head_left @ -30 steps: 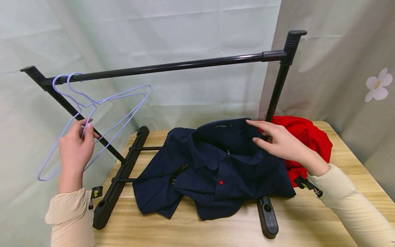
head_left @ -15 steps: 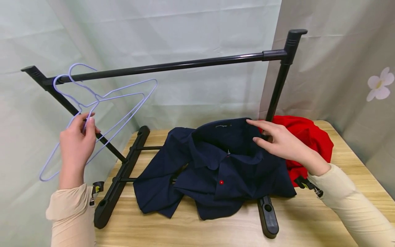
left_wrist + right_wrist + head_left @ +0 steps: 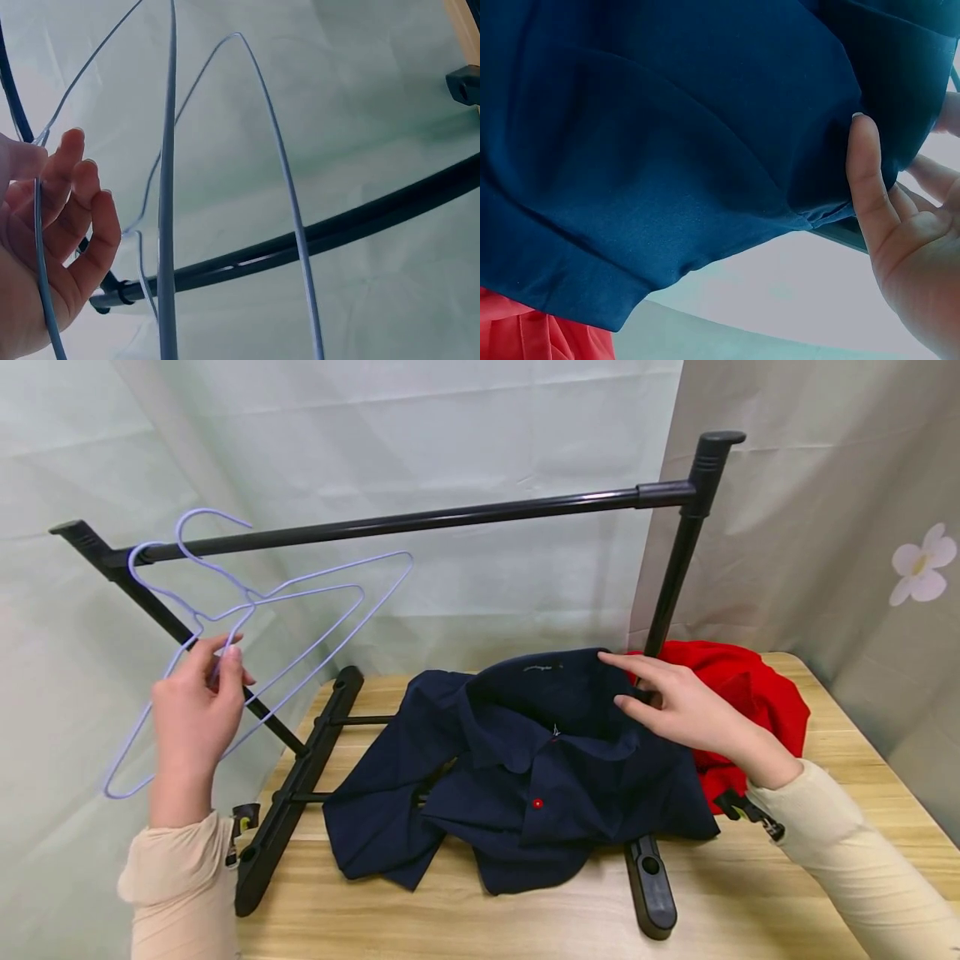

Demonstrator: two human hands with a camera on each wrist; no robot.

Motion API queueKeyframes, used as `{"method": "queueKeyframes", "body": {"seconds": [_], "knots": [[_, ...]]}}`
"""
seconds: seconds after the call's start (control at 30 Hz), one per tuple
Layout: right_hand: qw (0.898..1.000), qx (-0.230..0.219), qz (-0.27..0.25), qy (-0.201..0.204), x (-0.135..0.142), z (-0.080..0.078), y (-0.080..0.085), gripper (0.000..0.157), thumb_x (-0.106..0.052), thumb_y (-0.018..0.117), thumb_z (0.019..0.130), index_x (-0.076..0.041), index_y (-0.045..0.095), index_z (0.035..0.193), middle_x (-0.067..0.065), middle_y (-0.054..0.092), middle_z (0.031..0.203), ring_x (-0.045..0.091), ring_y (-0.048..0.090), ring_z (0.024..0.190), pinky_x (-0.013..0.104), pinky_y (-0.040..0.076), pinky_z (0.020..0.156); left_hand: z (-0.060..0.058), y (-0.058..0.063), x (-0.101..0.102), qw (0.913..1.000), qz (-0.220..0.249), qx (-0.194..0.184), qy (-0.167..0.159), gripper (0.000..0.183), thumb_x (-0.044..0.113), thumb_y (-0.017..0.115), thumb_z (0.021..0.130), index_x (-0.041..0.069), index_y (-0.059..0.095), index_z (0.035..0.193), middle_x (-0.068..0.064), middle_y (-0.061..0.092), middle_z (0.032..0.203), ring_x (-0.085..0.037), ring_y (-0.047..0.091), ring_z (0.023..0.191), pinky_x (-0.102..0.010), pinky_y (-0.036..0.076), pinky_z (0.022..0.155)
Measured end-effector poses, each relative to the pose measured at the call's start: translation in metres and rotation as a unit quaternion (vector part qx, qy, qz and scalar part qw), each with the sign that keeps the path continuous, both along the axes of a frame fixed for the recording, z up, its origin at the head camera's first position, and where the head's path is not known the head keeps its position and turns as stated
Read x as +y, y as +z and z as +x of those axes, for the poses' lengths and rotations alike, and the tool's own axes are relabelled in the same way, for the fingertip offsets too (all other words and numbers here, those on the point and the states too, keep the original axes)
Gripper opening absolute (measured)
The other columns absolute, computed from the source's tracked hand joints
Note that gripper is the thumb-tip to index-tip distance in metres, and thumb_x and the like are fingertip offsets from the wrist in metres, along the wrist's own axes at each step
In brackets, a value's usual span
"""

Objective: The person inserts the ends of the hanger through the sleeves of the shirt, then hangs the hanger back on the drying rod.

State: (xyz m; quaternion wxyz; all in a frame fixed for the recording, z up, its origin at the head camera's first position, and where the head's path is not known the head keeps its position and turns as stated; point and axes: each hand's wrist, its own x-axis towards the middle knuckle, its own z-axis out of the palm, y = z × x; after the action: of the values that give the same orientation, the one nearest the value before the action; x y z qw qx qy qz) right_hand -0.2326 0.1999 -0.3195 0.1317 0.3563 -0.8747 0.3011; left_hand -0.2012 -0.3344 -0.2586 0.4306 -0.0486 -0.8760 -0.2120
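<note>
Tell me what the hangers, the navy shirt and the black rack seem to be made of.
Hangers: smooth, thin and lilac, likely plastic-coated wire, though solid plastic is possible.
Navy shirt: matte cloth with soft folds, perhaps cotton or a blend.
Black rack: probably painted metal, given the glossy highlight along its bar; its feet look like duller moulded plastic.

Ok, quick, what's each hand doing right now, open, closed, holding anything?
Left hand: closed, holding a lilac hanger by its wire.
Right hand: open, fingers touching the navy shirt.
</note>
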Motion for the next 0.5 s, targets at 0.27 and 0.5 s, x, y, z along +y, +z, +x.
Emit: {"method": "queueKeyframes", "body": {"seconds": [0.27, 0.5], "knots": [[1.000, -0.002, -0.001, 0.002, -0.001, 0.000, -0.002, 0.056, -0.021, 0.063, 0.089, -0.024, 0.041, 0.141, -0.001, 0.053, 0.108, 0.009, 0.042, 0.048, 0.024, 0.040, 0.050, 0.011, -0.002, 0.013, 0.9981, -0.018, 0.041, -0.041, 0.026, 0.020, 0.053, 0.094, 0.010, 0.065, 0.116, -0.005, 0.064, 0.067, 0.017, 0.041, 0.059, -0.011, 0.027, 0.044], [1.000, -0.003, 0.000, 0.000, -0.002, 0.002, -0.003, 0.056, -0.021, 0.062, 0.089, -0.025, 0.041, 0.141, 0.000, 0.053, 0.116, 0.008, 0.043, 0.050, 0.024, 0.041, 0.052, 0.022, -0.009, 0.025, 0.9955, -0.031, 0.051, -0.075, 0.025, 0.016, 0.054, 0.093, 0.010, 0.065, 0.115, -0.002, 0.063, 0.066, 0.016, 0.044, 0.062, -0.014, 0.028, 0.040]]}}
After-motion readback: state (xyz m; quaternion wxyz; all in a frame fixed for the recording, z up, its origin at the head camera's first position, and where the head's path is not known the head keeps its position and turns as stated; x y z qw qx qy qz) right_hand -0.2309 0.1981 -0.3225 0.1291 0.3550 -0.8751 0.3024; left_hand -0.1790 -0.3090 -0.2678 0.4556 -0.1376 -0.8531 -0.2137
